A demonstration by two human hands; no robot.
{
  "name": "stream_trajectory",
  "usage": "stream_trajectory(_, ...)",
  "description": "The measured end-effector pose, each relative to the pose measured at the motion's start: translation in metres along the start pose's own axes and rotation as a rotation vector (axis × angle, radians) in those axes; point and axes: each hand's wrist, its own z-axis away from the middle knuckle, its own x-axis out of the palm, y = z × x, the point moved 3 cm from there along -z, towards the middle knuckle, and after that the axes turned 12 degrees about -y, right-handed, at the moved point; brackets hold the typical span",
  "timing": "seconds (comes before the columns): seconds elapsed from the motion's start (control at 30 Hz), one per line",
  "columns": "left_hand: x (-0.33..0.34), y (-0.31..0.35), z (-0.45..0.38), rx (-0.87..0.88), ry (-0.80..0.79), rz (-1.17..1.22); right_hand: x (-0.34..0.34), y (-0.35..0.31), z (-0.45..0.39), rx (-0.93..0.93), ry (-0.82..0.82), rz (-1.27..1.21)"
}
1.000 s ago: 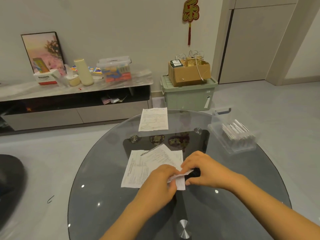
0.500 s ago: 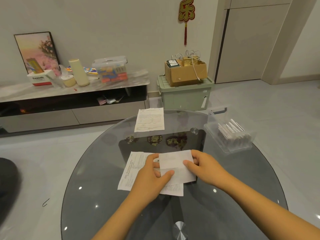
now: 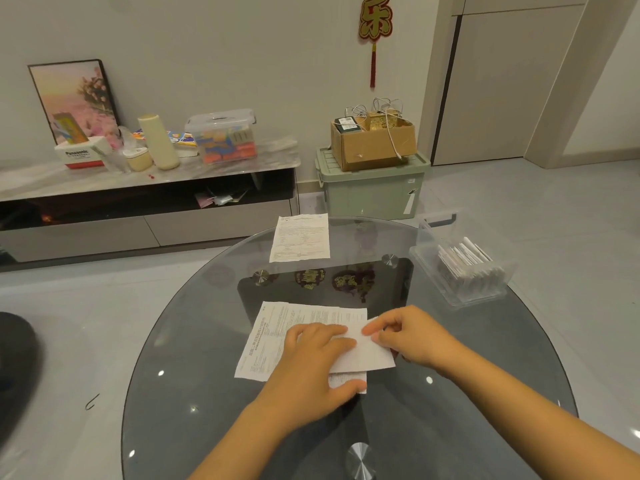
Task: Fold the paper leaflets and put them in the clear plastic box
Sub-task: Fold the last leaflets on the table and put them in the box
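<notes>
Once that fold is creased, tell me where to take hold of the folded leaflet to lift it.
Pinch the folded leaflet at its right edge, coming in from the right, probably. It lies flat on another sheet, the left hand presses its left part, and the right hand fingers already meet that free edge, on the clear plastic box side.

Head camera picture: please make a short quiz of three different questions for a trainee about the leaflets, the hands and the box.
1. True or false: the clear plastic box is empty.
2. Which hand presses flat on the folded leaflet? A) left hand B) right hand C) neither
3. Fill in: one unfolded leaflet lies at the far edge of the glass ____.

Key
1. False: folded papers stand in it.
2. A: the left hand lies flat on it, while the right hand pinches its right edge.
3. table
</notes>
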Motion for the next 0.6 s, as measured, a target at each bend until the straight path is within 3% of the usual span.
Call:
stream_trajectory(0.13, -0.004, 0.0, 0.0, 0.056, 0.052, 0.102, -0.004, 0.003, 0.004, 0.1, -0.095, -0.096)
stream_trajectory(0.23, -0.008, -0.002, -0.002, -0.005, 0.047, 0.215, -0.007, 0.0, 0.008, 0.09, -0.145, 0.028)
stream_trajectory(0.4, -0.007, -0.004, -0.003, -0.113, 0.098, 0.33, -0.012, -0.007, 0.013, 0.031, -0.065, 0.135)
stream_trajectory(0.6, -0.001, -0.008, -0.006, -0.2, 0.058, 0.243, 0.001, -0.002, 0.007, -0.006, 0.001, 0.32)
